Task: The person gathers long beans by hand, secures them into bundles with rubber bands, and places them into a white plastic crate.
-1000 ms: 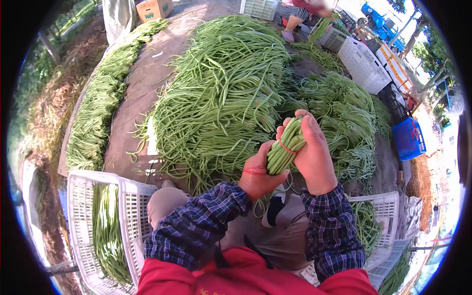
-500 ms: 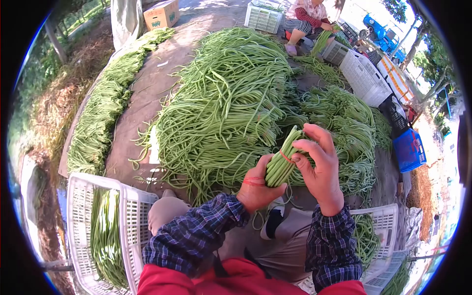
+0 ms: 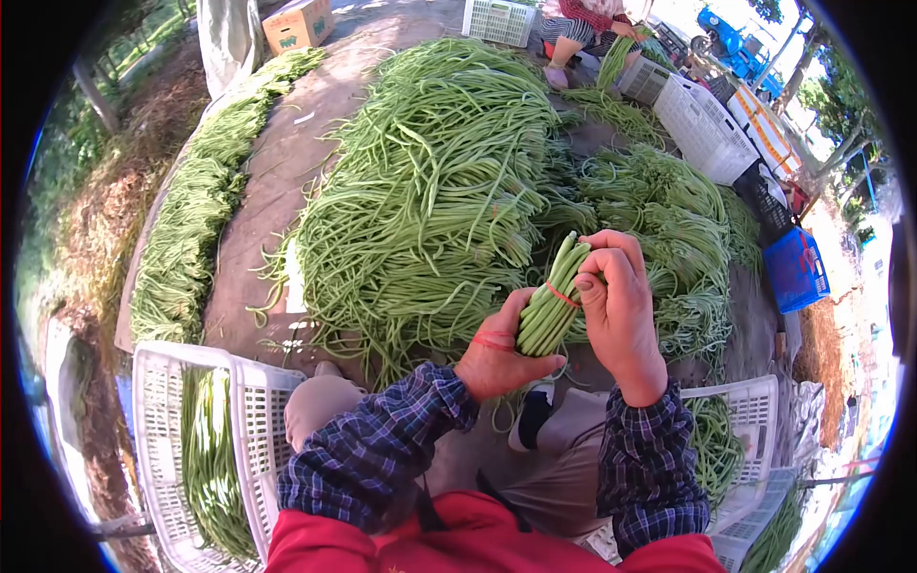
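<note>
A bunch of long beans (image 3: pixel 548 319) with a red rubber band (image 3: pixel 564 294) around it is held upright, slightly tilted, in front of me. My left hand (image 3: pixel 501 353) wraps round its lower part, and more red bands (image 3: pixel 493 341) circle that hand near the wrist. At the bunch's upper right side, my right hand (image 3: pixel 621 310) has its fingers curled, with the fingertips against the bean ends beside the band. Just beyond both hands rises a large heap of long beans (image 3: pixel 430 181).
White crates (image 3: pixel 250 420) of long beans stand at my left and right (image 3: pixel 759 430). A row of beans (image 3: pixel 186 210) runs along the left. Another pile (image 3: pixel 659 220) lies right. A blue crate (image 3: pixel 796 270) is at far right. Another person (image 3: pixel 583 29) sits at the back holding beans.
The fingers of my right hand have curled in closer to the top of the bunch. My left hand keeps its hold. The view has shifted slightly.
</note>
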